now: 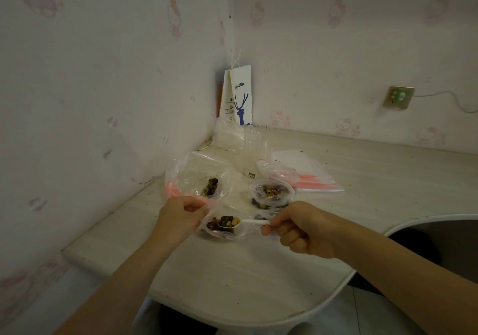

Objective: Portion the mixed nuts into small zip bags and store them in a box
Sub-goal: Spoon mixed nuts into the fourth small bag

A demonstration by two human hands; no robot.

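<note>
Head view, downward over a pale table point(232, 270) in a wallpapered corner. Left hand point(178, 218) pinching the mouth of a small zip bag point(222, 233), keeping it open just above the table. Right hand point(297, 231) curled round the handle of a white spoon point(248, 221), its bowl heaped with nuts point(229, 221) and poised at the bag's mouth, over nuts already inside. Behind on the left, a second bag point(191, 179) holding some nuts. Behind on the right, an open tub point(271, 192) of nuts, its lid point(278, 170) just beyond, and flat empty bags point(315, 177) further right. Bag film probably very light, limp and slippery; best held by the stiffer zip strip at the rim, to stop the mouth collapsing. Loose nuts likely to roll off if the spoon tilts early.
</note>
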